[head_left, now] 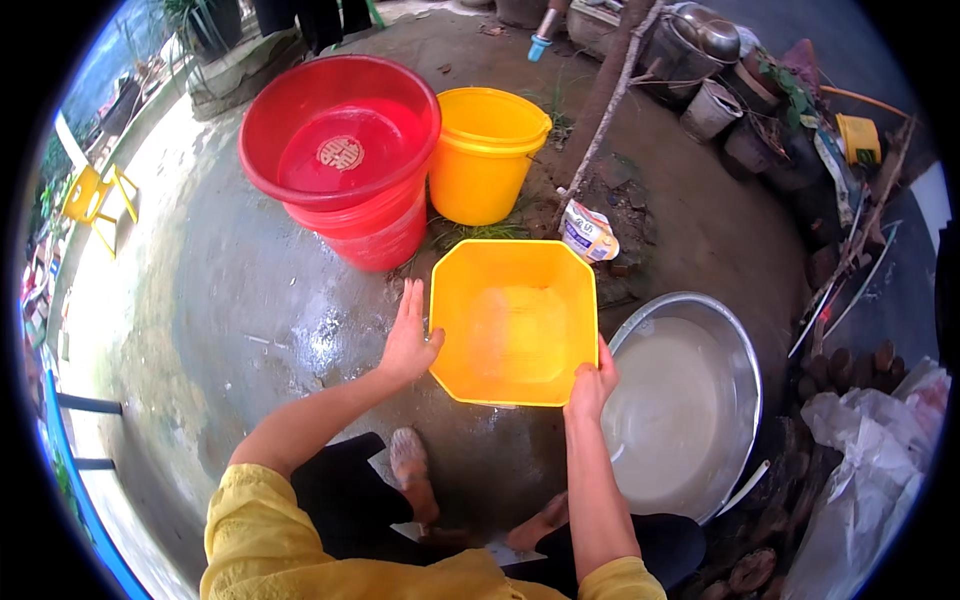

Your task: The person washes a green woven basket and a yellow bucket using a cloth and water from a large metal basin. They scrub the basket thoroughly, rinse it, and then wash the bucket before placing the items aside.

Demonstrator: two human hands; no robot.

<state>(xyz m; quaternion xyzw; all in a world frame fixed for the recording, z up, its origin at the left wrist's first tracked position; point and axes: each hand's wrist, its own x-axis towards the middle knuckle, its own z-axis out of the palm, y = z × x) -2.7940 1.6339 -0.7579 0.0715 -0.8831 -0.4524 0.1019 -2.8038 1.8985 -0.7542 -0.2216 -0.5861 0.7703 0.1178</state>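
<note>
A yellow square tub [517,322] with cut corners is held up in front of me, its hollow inside facing me. My right hand [592,382] grips its lower right edge, the thumb over the rim. At the left side my left hand [411,337] has its fingers stretched out, with the thumb at the rim. Close to my right forearm stands a wide metal basin [667,405] of cloudy, greyish water. Beyond the tub are a red plastic basin [300,161] resting on a red bucket [375,232], and a yellow bucket [484,176].
A printed pouch [589,232] lies by a thin tree trunk [607,105]. Above it hangs a tap with a blue nozzle [538,48]. Old pots [712,109] line the right side, with clear plastic sheeting [862,457] nearer me. A yellow chair [90,196] stands far left on wet concrete.
</note>
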